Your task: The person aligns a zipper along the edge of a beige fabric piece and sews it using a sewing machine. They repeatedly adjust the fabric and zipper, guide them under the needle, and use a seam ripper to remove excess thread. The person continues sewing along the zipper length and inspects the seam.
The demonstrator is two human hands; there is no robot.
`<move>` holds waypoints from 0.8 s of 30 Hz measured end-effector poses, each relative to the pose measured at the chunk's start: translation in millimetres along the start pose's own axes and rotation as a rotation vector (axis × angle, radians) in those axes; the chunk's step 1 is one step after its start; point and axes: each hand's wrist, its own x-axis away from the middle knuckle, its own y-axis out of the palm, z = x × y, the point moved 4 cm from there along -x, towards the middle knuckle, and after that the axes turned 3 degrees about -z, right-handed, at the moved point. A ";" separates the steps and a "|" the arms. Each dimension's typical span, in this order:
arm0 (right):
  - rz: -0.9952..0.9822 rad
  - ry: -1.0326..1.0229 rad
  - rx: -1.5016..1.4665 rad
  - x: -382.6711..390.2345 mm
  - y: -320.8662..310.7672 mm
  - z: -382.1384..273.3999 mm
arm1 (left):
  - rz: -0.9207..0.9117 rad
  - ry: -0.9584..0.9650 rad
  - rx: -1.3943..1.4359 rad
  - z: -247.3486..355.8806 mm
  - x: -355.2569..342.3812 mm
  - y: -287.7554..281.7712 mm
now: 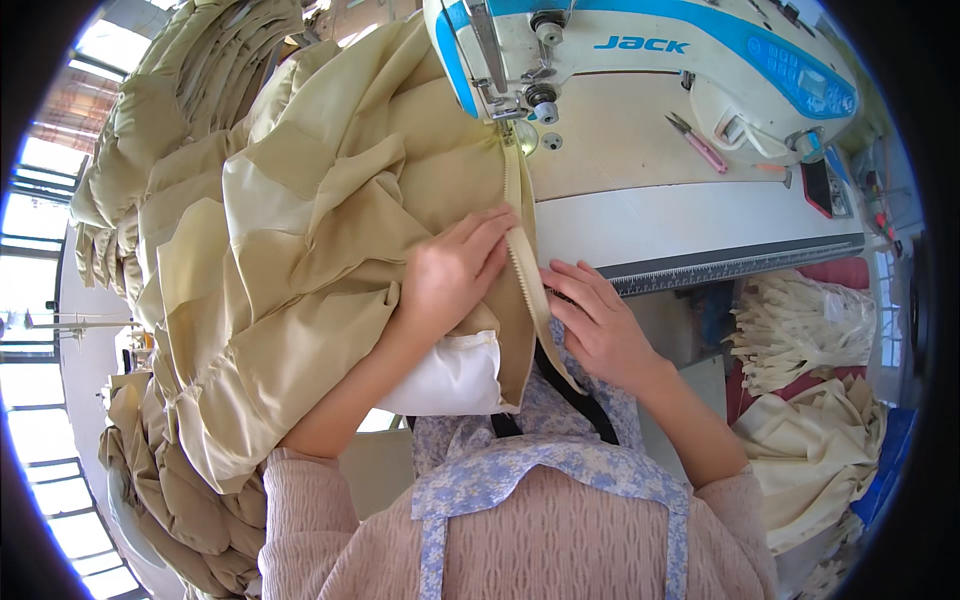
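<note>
A beige zipper tape (530, 275) runs down from the presser foot (507, 132) of a white and blue sewing machine (640, 25). It lies along the edge of a beige fabric garment (350, 190), and its lower end hangs toward my lap. My left hand (455, 265) rests on the garment, fingers closed together with their tips pinching the zipper tape at the fabric edge. Just right of the tape, my right hand (600, 325) has its fingers loosely bent and apart, tips beside the tape near the table's front edge. Its thumb is hidden. White lining (450, 375) shows under my left forearm.
Pink-handled tweezers (697, 143) lie on the machine bed. A dark ruler strip (730, 265) edges the table. At the right sit a bundle of cream zipper tapes (800, 335) and folded cream fabric (815, 450). Heaped beige garments (175, 490) crowd the left side.
</note>
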 end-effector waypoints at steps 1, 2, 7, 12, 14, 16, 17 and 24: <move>0.026 -0.026 0.296 -6.4 6.1 1.8 | 0.028 -0.055 0.083 -4.2 0.1 -4.9; 0.017 -0.060 0.341 -12.3 13.3 3.0 | 0.022 -0.170 0.187 -8.8 -0.5 -8.2; 0.155 -0.196 0.258 -29.1 14.1 13.2 | 0.045 -0.178 0.197 -3.0 -24.9 -27.2; 0.058 -0.371 0.084 -31.3 1.3 27.2 | -0.126 0.129 -0.001 5.6 -40.5 -15.0; 0.080 -0.439 0.047 -28.6 -0.5 26.8 | -0.246 0.218 -0.098 6.0 -33.0 -1.7; 0.066 -0.460 0.101 -26.8 3.0 24.4 | -0.204 0.242 -0.152 4.0 -24.9 3.0; 0.061 -0.461 0.122 -26.3 4.7 23.1 | -0.167 0.286 -0.161 4.2 -21.6 3.7; 0.058 -0.366 -0.108 -28.6 0.7 31.8 | -0.179 0.266 -0.157 -0.4 -25.7 6.9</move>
